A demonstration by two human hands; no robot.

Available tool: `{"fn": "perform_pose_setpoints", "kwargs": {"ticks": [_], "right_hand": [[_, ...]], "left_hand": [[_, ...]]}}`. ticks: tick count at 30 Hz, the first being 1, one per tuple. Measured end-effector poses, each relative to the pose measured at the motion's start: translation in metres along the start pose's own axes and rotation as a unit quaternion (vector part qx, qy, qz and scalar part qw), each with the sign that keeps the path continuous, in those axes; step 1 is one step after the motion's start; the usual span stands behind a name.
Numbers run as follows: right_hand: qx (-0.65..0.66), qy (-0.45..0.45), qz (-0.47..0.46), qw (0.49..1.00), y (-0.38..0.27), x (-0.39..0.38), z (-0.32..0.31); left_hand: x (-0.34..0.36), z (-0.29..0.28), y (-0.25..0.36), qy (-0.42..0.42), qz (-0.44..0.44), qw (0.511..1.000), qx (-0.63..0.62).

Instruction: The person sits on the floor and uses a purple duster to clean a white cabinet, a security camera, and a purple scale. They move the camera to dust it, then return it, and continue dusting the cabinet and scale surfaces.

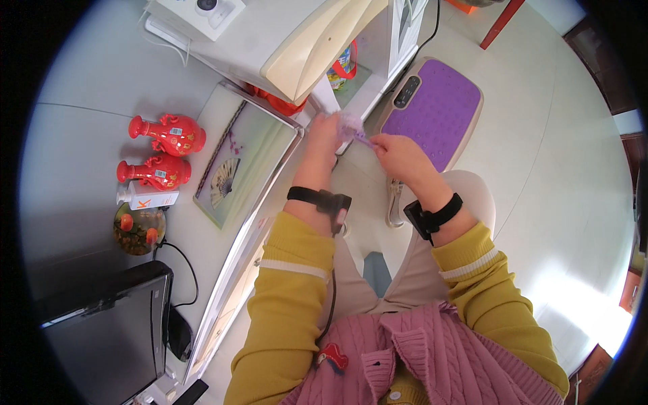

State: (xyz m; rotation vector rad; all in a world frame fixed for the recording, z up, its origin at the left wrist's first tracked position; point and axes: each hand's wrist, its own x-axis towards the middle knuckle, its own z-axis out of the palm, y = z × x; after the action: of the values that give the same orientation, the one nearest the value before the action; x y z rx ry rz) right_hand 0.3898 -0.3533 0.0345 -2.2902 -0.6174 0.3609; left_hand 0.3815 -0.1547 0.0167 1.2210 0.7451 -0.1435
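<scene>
Head view: both bare hands meet above the floor, just beside the corner of a low white cabinet (pixel 266 177), with a soft lavender thing (pixel 349 125) between them. That lavender thing is blurred, so its exact kind is hard to tell. The right hand (pixel 399 154) pinches its narrow purple end (pixel 364 140) between thumb and forefinger, the other fingers curled in. The left hand (pixel 324 135) is at its other side, fingers bent toward it — the blur hides whether they pinch it or only touch it, so I cannot tell. Black bands (pixel 442 214) circle both wrists, below pushed-up mustard sleeves (pixel 287 297) with a white stripe each.

Print and labels show mostly on the left. Two red vases (pixel 177 137) lie on their sides in this view, each with gold markings and a small pale sticker whose print is too fine to read. Next to them, a white package (pixel 154 197) carries bold orange lettering. A white box (pixel 192 19) at the top has a round, dark-centred device pictured or set on its face. The cabinet top bears a picture (pixel 233 162) of a folding fan and a blossom branch. A multicoloured printed package (pixel 337 75) with a red strap sits in the white shelf unit (pixel 370 88). Beyond the right hand, a purple platform (pixel 439 111) lies on the floor — its dark control panel (pixel 406 92) has light marks too small to read. A dark monitor (pixel 111 337) stands at lower left.
</scene>
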Motion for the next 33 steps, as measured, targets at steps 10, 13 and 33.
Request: {"fn": "perform_pose_setpoints", "kwargs": {"ticks": [10, 13, 33], "right_hand": [[0.101, 0.071, -0.13, 0.984, -0.044, -0.001, -0.042], [0.094, 0.089, -0.195, 0.972, -0.058, -0.007, -0.048], [0.045, 0.048, -0.219, 0.973, -0.062, -0.012, -0.013]], "left_hand": [[-0.005, 0.013, 0.009, -0.045, 0.03, 0.968, -0.246], [-0.009, 0.016, 0.015, -0.088, 0.13, 0.947, -0.281], [-0.023, 0.018, 0.012, -0.033, 0.122, 0.976, -0.175]]}}
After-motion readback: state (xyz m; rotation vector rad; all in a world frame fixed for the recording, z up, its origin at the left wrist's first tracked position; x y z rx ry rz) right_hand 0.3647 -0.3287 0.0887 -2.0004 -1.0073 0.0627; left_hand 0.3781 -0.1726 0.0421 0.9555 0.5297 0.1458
